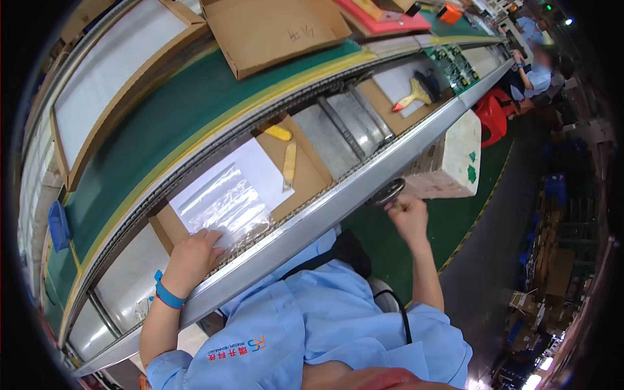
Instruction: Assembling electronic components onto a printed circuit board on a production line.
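Observation:
My left hand (190, 261), with a blue band at the wrist, is at the near-left corner of a clear plastic bag (235, 198). Its fingers are bent together on the bag's edge. The bag lies flat over white paper (257, 159) in a shallow cardboard tray (309, 174) on the line. Off to the right, below the metal rail, my right hand (411, 220) is closed at the edge of a dark, round, ring-like thing (387, 193), whose kind I cannot make out. Beside the bag is a yellow-handled brush (289, 166), with another yellow tool (278, 132) behind it.
A metal rail (338, 207) runs along the near side. Beyond it are a green belt (156, 117), an open cardboard box (279, 32) and a white-lined tray (117, 71). Farther right are another brush (413, 97), green circuit boards (455, 65), a white foam block (448, 162) and a co-worker (539, 75).

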`<state>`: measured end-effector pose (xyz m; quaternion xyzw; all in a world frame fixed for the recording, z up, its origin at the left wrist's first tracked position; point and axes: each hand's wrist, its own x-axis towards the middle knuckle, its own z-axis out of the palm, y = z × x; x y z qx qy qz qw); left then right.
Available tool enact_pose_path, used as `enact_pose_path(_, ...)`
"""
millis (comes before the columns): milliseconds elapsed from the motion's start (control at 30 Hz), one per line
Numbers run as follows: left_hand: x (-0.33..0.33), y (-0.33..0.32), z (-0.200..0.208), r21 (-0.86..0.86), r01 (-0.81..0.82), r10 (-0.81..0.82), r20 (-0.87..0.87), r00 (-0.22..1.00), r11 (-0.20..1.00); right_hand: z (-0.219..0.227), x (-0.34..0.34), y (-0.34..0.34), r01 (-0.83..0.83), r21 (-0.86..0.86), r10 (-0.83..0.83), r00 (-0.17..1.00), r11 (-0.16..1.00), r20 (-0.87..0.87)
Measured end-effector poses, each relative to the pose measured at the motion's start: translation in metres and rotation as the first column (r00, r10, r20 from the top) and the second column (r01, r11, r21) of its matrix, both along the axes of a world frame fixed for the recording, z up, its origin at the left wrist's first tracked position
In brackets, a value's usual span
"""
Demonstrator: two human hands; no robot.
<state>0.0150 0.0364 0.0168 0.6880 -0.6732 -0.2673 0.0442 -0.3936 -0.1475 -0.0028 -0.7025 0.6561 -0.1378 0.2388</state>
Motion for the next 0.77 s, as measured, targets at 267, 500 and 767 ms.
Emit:
enact_pose_path(267,-0.006,-0.004,0.012,0.007,0.018,-0.018,-0.036,0.999,1.000,-0.083,-0.019,-0.020,0.101,-0.214,-0.185,0.886,0.972,-0.426)
enact_pose_path(500,0.011,-0.002,-0.001,0.019,0.019,-0.018,-0.045,0.999,1.000,-0.004,-0.009,-0.016,0.061,-0.015,-0.062,0.995,0.998,-0.078)
enact_pose_path(767,0.002,0.012,-0.022,0.099,-0.001,0.003,-0.018,1.000,0.995,-0.013,-0.017,-0.009,-0.318,0.224,0.319,0.947,0.921,0.034)
